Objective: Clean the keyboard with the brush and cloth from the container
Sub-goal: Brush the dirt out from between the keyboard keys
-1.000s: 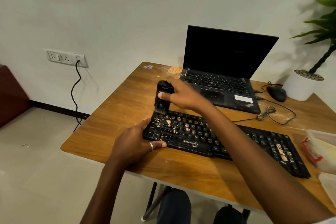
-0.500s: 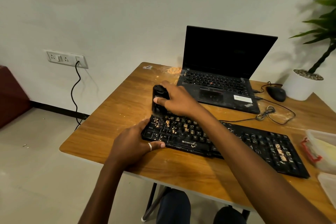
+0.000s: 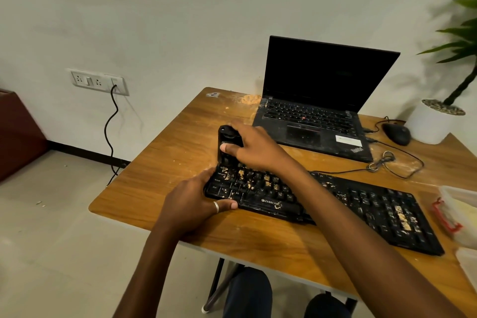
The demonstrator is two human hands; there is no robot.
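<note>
The keyboard (image 3: 374, 204) lies slantwise across the wooden table (image 3: 167, 162), its left end farther from the person than its right. Tan crumbs speckle the keys, thickest at the left end and on the number pad at the right.

The left hand (image 3: 191, 204) grips the keyboard's left end. Its thumb, which wears a ring, lies along the near edge, and the fingers curl round the left side.

The right hand (image 3: 255, 147) reaches across and is closed round the black brush (image 3: 224, 134). The brush stands nearly upright, with its lower end down on the keys at the keyboard's far left corner. The thumb presses its near face.

The container (image 3: 459, 204), clear with a red clasp, sits at the right edge of the table, just beyond the keyboard's right end. Something pale yellow shows inside it; I cannot tell what.

Behind the keyboard a laptop (image 3: 317, 121) stands open with a dark screen. A mouse (image 3: 396, 133) and its looped cord lie to its right, near a white plant pot (image 3: 431, 124). On the left wall a black cable hangs from a socket (image 3: 98, 81).
</note>
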